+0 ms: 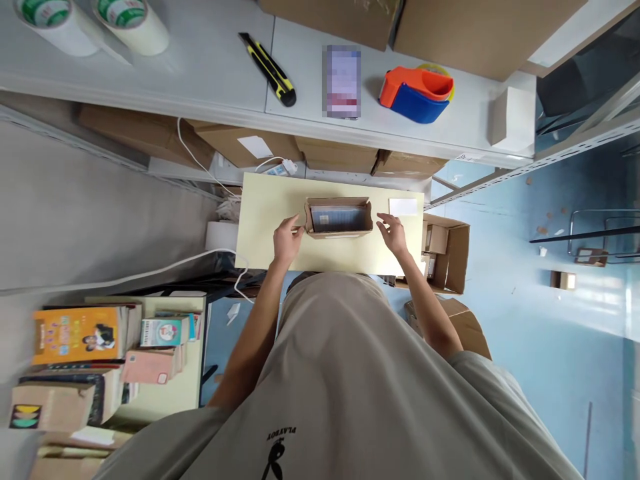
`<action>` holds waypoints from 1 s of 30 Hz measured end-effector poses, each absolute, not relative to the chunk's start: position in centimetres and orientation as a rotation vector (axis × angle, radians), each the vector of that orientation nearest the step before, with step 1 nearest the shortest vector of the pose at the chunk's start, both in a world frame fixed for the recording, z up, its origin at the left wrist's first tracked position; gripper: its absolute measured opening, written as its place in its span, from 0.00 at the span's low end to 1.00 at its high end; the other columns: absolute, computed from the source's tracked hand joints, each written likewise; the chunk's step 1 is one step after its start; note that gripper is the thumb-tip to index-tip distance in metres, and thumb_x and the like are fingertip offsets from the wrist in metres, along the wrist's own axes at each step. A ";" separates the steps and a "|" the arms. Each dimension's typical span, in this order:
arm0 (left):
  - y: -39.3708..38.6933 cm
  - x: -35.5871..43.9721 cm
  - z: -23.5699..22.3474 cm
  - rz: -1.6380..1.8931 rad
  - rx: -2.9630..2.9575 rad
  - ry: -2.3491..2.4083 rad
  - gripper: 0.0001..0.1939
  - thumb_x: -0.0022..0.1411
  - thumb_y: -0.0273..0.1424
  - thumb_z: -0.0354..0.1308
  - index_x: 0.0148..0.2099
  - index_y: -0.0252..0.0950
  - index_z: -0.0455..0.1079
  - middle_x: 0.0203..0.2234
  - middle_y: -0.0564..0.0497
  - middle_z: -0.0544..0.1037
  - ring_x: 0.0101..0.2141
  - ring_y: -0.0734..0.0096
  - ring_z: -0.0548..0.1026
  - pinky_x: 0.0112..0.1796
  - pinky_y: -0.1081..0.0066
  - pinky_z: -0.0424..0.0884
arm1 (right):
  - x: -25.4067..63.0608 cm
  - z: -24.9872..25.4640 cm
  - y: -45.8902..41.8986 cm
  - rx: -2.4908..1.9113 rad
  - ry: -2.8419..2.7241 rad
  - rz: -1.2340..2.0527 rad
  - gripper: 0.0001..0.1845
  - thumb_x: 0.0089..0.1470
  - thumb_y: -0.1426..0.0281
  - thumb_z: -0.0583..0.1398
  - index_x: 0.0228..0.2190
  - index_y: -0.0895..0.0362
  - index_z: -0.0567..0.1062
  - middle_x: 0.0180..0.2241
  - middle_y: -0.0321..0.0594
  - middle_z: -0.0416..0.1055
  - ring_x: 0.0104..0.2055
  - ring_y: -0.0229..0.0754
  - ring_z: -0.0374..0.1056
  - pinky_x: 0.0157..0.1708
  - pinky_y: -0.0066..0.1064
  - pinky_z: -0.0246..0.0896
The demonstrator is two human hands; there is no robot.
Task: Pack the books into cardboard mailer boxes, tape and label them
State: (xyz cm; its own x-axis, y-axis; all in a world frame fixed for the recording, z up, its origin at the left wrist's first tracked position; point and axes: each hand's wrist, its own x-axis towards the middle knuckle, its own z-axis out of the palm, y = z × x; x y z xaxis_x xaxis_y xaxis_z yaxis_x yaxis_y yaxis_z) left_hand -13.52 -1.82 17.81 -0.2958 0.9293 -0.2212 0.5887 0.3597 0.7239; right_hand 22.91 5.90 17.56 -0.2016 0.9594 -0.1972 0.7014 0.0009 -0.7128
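An open cardboard box (339, 235) sits on the pale yellow table (270, 193), its top facing me. Inside it lies a flat bluish-grey item (340, 218), perhaps a book or packet; its kind is unclear. My left hand (287, 241) is at the box's left end, fingers apart and close to the cardboard; whether they touch it I cannot tell. Just off the right end is my right hand (393, 233), thumb and fingers parted with nothing between them. A white slip of paper (403, 207) lies on the table beyond the right hand.
A grey shelf (200, 73) above the table's far side bears a utility knife (270, 70), a phone (343, 81), a tape dispenser (417, 93) and tape rolls (133, 27). Stacked books (77, 333) stand at left. An open carton (457, 257) is at right. A white cable (150, 277) runs in from the left.
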 end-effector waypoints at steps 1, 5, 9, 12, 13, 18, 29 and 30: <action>-1.5 -13.7 17.4 0.678 1.339 1.945 0.25 0.74 0.24 0.62 0.71 0.35 0.80 0.65 0.36 0.84 0.51 0.55 0.89 0.60 0.59 0.83 | 22.7 17.2 6.3 -1.698 -1.948 1.072 0.28 0.78 0.60 0.57 0.66 0.58 0.84 0.65 0.59 0.82 0.58 0.57 0.76 0.52 0.47 0.83; 0.0 -13.9 16.3 0.568 1.495 1.796 0.25 0.74 0.25 0.63 0.70 0.36 0.82 0.58 0.39 0.82 0.46 0.61 0.87 0.58 0.62 0.82 | 21.1 16.2 8.0 -1.647 -2.067 1.143 0.27 0.73 0.65 0.64 0.68 0.58 0.84 0.57 0.54 0.83 0.52 0.51 0.77 0.59 0.43 0.79; 1.1 -14.2 15.1 0.468 1.566 1.756 0.26 0.72 0.28 0.68 0.70 0.40 0.82 0.53 0.44 0.80 0.41 0.64 0.82 0.55 0.61 0.82 | 19.9 15.1 9.2 -1.719 -2.112 1.156 0.29 0.66 0.69 0.72 0.67 0.55 0.85 0.51 0.48 0.81 0.47 0.49 0.77 0.57 0.41 0.78; 1.8 -14.9 14.2 0.443 1.584 1.721 0.25 0.69 0.28 0.71 0.66 0.43 0.84 0.48 0.48 0.79 0.37 0.65 0.78 0.53 0.61 0.80 | 19.9 14.4 9.7 -1.764 -2.141 1.137 0.28 0.64 0.70 0.74 0.64 0.52 0.88 0.46 0.44 0.80 0.44 0.49 0.76 0.57 0.42 0.77; 2.0 -15.2 14.0 0.436 1.584 1.705 0.25 0.68 0.28 0.71 0.66 0.43 0.84 0.47 0.48 0.79 0.36 0.66 0.77 0.53 0.62 0.79 | 20.1 14.3 9.9 -1.758 -2.149 1.145 0.28 0.64 0.69 0.75 0.64 0.51 0.88 0.44 0.43 0.80 0.44 0.49 0.76 0.57 0.42 0.77; 1.7 -17.2 13.0 0.319 1.508 1.551 0.41 0.60 0.28 0.75 0.76 0.41 0.78 0.47 0.47 0.79 0.34 0.67 0.77 0.46 0.64 0.80 | 22.3 14.5 10.1 -1.564 -2.131 1.346 0.29 0.74 0.58 0.67 0.70 0.52 0.84 0.48 0.46 0.83 0.43 0.47 0.78 0.57 0.42 0.78; 1.7 -14.9 12.7 0.546 1.444 1.757 0.25 0.69 0.38 0.79 0.65 0.39 0.84 0.49 0.45 0.79 0.38 0.66 0.80 0.54 0.61 0.82 | 23.8 13.8 10.3 -1.573 -2.074 1.324 0.31 0.69 0.46 0.71 0.62 0.51 0.89 0.49 0.48 0.81 0.44 0.48 0.78 0.57 0.45 0.81; 2.0 -14.7 12.6 0.564 1.439 1.786 0.29 0.68 0.36 0.80 0.68 0.39 0.81 0.51 0.45 0.79 0.38 0.66 0.80 0.54 0.60 0.83 | 23.5 13.7 10.8 -1.598 -2.085 1.285 0.29 0.68 0.49 0.72 0.61 0.51 0.90 0.49 0.48 0.81 0.44 0.49 0.77 0.56 0.46 0.81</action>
State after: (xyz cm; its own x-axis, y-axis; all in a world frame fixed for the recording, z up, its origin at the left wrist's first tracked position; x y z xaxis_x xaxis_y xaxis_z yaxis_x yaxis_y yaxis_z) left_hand -14.65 1.97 12.58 -0.0758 0.9561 -0.2829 0.6203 0.2674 0.7374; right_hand 23.46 10.76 13.68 -0.3867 0.8645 -0.3211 0.6753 0.0284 -0.7370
